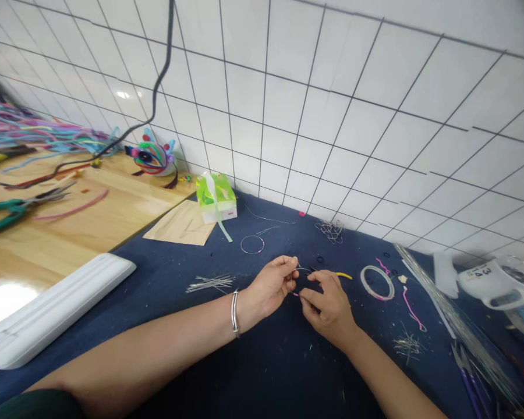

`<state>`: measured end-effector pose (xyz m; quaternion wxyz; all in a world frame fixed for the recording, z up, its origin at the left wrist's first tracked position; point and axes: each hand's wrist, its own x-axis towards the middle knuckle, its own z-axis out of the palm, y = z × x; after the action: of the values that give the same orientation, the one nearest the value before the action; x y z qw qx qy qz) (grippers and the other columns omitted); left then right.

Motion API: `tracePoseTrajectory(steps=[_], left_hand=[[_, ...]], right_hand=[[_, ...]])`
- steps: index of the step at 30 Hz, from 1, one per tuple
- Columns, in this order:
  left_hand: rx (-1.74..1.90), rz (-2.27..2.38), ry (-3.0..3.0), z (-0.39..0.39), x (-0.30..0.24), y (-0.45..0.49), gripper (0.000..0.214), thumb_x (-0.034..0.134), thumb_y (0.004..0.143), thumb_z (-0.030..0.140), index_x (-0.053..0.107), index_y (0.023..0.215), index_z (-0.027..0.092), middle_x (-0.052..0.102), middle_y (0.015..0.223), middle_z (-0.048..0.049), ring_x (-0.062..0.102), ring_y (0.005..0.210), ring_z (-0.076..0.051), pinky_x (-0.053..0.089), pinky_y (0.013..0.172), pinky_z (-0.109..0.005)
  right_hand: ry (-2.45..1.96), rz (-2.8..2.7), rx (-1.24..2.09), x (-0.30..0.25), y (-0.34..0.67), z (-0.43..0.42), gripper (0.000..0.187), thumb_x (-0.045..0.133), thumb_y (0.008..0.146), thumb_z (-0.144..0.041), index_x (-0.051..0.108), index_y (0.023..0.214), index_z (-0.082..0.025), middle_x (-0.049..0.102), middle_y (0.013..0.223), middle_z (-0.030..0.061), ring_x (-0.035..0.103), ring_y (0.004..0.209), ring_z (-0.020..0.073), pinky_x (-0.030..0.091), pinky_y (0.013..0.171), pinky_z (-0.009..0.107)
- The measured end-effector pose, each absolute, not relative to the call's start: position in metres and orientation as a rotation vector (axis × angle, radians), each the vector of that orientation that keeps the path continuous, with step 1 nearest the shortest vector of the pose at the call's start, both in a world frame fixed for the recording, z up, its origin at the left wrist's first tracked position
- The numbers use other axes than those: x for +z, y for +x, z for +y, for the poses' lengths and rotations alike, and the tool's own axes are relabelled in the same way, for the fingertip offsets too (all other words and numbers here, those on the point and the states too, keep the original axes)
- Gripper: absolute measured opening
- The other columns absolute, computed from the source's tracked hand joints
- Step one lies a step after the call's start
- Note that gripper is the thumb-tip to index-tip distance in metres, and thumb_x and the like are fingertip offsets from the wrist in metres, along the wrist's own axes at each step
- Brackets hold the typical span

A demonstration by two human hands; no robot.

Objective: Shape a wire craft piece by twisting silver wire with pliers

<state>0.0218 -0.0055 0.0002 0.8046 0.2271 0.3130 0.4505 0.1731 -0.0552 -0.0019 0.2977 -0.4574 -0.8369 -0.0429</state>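
A thin wire loop (303,269) is held between my two hands above the dark blue cloth. My left hand (274,286), with a silver bangle on its wrist, pinches the loop's left side. Closed fingertips of my right hand (330,305) meet the loop's lower part beside a small pink piece (295,294). Partly hidden behind the right hand is a tool with a yellow handle (344,276). A similar wire ring (262,250) with pink bits lies beyond my left hand. Left of that hand is a pile of short straight wires (210,283).
To the right lie a white ring-shaped roll (364,283), a pink cord (413,311), cut wires (409,344), a long wire bundle (452,311) and a white mug (484,283). A tissue pack (225,212) stands near the tiled wall. A long white case (65,308) lies left.
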Motion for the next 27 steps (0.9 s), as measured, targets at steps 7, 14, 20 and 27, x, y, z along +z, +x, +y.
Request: tracePoseTrajectory(steps=[7,14,20,27], left_hand=[[0.941,0.707,0.53,0.003,-0.004,0.018,0.022,0.068,0.068,0.028,0.051,0.071,0.015,0.046,0.066,0.0023,0.049,0.058,-0.006,0.033,0.044,-0.015],[0.859,0.751,0.604,0.01,-0.009,0.017,0.025,0.067,0.067,0.033,0.051,0.071,0.015,0.047,0.059,0.0017,0.044,0.047,-0.005,0.03,0.041,-0.016],[0.859,0.76,0.594,0.01,-0.012,0.018,0.026,0.067,0.067,0.034,0.051,0.071,0.015,0.048,0.058,0.0012,0.042,0.044,-0.004,0.028,0.04,-0.016],[0.884,0.756,0.608,0.009,-0.015,0.018,0.027,0.068,0.066,0.035,0.051,0.071,0.014,0.048,0.06,0.0012,0.045,0.049,-0.005,0.028,0.041,-0.016]], right_hand=[[-1.133,-2.336,-0.264,0.002,0.185,-0.052,0.017,0.054,0.073,-0.014,0.063,0.085,-0.022,0.05,0.105,0.0077,0.045,0.102,0.0215,0.042,0.087,0.044],[-1.016,-2.492,-0.397,0.011,0.193,-0.051,0.022,0.055,0.075,-0.014,0.061,0.093,-0.024,0.053,0.106,0.0073,0.047,0.103,0.0207,0.044,0.086,0.041],[-0.978,-2.499,-0.428,0.015,0.194,-0.053,0.024,0.056,0.077,-0.015,0.059,0.098,-0.027,0.055,0.105,0.0057,0.049,0.102,0.019,0.045,0.085,0.039],[-0.945,-2.433,-0.35,0.011,0.195,-0.053,0.03,0.058,0.075,-0.018,0.056,0.104,-0.025,0.055,0.104,0.0071,0.05,0.099,0.0195,0.045,0.084,0.041]])
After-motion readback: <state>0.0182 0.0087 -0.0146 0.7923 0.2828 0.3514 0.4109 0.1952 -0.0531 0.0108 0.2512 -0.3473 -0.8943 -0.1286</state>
